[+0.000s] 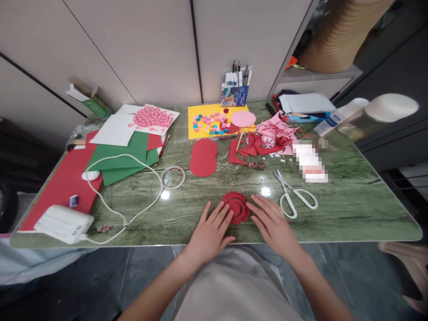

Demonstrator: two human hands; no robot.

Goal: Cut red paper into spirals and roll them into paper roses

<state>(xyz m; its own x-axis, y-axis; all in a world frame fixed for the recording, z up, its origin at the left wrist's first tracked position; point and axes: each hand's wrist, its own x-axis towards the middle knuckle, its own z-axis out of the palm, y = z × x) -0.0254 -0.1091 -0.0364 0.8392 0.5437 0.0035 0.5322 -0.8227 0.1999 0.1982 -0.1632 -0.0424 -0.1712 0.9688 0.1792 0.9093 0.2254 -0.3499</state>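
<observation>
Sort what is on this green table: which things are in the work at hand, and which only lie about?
In hand: red paper rose, left hand and right hand flat on either side of it.

Lying about: scissors, red paper circles, green sheets, white power bank, marker pack.

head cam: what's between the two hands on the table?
A red paper rose lies on the green tabletop, between the left hand and right hand. Both hands' fingertips flank it; the head view shows this.
</observation>
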